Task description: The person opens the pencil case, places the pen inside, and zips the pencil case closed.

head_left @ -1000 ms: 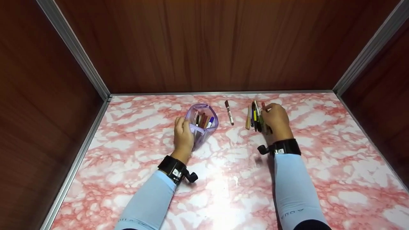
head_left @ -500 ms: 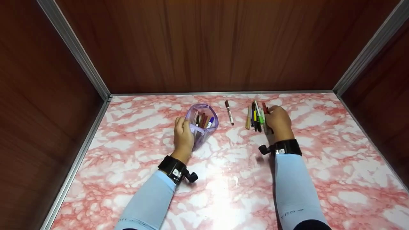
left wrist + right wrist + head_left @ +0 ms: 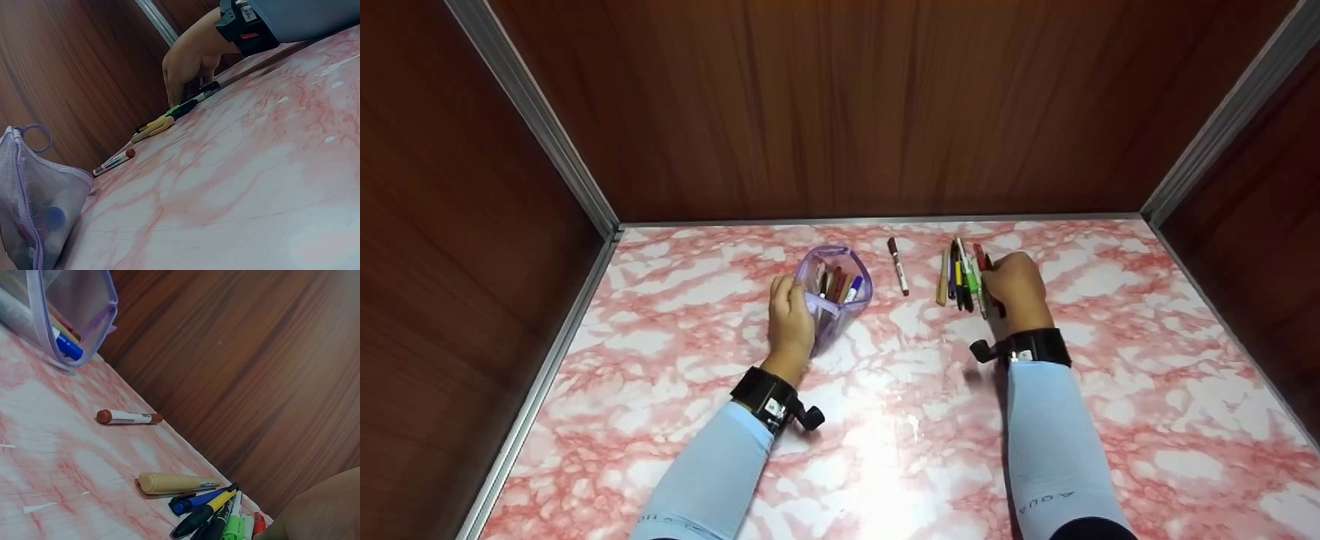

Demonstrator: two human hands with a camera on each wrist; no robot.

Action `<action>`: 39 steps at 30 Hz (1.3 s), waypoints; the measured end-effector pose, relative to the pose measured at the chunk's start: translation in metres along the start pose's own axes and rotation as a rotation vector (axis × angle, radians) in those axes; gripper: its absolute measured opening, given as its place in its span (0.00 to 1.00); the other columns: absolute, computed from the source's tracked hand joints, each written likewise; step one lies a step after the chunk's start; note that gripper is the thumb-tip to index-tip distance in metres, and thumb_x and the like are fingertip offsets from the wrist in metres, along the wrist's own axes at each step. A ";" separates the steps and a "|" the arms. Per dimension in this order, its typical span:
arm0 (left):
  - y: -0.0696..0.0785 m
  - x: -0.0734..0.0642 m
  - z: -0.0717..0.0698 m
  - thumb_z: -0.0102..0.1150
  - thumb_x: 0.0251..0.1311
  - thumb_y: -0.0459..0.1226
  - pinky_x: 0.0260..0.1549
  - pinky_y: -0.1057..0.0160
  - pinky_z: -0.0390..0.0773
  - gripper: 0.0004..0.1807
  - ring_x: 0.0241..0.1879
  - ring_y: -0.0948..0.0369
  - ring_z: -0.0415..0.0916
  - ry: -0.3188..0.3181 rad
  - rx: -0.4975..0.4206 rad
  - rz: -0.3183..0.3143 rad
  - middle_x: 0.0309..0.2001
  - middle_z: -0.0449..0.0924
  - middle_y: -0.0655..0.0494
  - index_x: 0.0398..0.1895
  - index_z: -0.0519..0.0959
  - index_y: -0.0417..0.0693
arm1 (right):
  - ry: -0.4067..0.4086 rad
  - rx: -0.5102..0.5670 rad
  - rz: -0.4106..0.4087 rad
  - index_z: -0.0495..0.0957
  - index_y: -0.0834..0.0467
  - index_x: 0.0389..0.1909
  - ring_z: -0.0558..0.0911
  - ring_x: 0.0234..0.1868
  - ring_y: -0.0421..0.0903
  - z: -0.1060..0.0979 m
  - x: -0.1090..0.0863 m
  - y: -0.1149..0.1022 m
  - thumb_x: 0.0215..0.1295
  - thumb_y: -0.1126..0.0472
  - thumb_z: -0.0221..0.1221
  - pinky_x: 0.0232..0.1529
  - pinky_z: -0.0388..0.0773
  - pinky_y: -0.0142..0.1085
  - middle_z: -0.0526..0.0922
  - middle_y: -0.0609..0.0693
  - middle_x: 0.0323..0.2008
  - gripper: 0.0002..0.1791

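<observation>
My left hand (image 3: 791,315) holds the side of a purple mesh pencil case (image 3: 856,304), thumb and fingers at its rim. Its mouth gapes open, and several pens stand inside, one a blue-capped marker (image 3: 68,346). My right hand (image 3: 1016,289) reaches down at the right side of a row of pens, fingers pointing at the table in the left wrist view. Beside its fingertips lie a red marker (image 3: 979,253) and a green-and-white marker (image 3: 972,283). The back of the hand hides its fingertips, so whether they pinch a pen is unclear.
A brown-capped white marker (image 3: 898,267) lies alone between case and row. The row also has a beige marker (image 3: 174,483), a blue pen (image 3: 197,502) and a yellow-and-black pen (image 3: 203,514). Wood-grain panels (image 3: 840,112) wall the marbled table (image 3: 885,450) at back and sides.
My right hand has shifted slightly right and toward me, uncovering the green-and-white marker and more of the red one. The left hand and pencil case have stayed put.
</observation>
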State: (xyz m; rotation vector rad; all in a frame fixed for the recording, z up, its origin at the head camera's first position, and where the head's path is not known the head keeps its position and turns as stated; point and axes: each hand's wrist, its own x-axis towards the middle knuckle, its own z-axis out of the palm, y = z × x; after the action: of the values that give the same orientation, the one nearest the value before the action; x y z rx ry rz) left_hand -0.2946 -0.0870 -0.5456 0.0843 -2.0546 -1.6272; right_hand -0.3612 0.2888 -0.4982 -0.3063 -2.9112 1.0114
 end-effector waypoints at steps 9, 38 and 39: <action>-0.001 0.000 0.001 0.47 0.82 0.36 0.51 0.60 0.76 0.16 0.47 0.55 0.72 0.014 -0.012 0.020 0.46 0.74 0.44 0.44 0.80 0.30 | -0.023 0.068 0.000 0.92 0.69 0.47 0.86 0.33 0.54 -0.004 -0.002 0.001 0.74 0.58 0.66 0.29 0.80 0.37 0.93 0.67 0.42 0.17; -0.001 0.000 0.000 0.47 0.81 0.35 0.54 0.57 0.77 0.14 0.49 0.53 0.74 0.006 -0.010 0.002 0.48 0.75 0.44 0.45 0.81 0.33 | -0.027 0.742 -0.091 0.68 0.58 0.83 0.90 0.35 0.40 0.025 -0.014 -0.080 0.77 0.66 0.68 0.38 0.87 0.30 0.88 0.44 0.36 0.37; -0.001 0.000 0.000 0.47 0.80 0.35 0.53 0.58 0.76 0.14 0.48 0.54 0.74 0.008 -0.011 0.006 0.47 0.75 0.44 0.44 0.81 0.34 | -0.024 0.770 -0.096 0.69 0.59 0.82 0.91 0.34 0.39 0.030 -0.016 -0.084 0.76 0.67 0.68 0.37 0.87 0.29 0.89 0.43 0.35 0.36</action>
State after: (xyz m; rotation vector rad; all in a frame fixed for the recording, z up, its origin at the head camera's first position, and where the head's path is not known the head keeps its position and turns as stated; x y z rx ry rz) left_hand -0.2953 -0.0874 -0.5462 0.0804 -2.0373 -1.6318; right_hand -0.3630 0.2025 -0.4694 -0.1072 -2.2737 1.9812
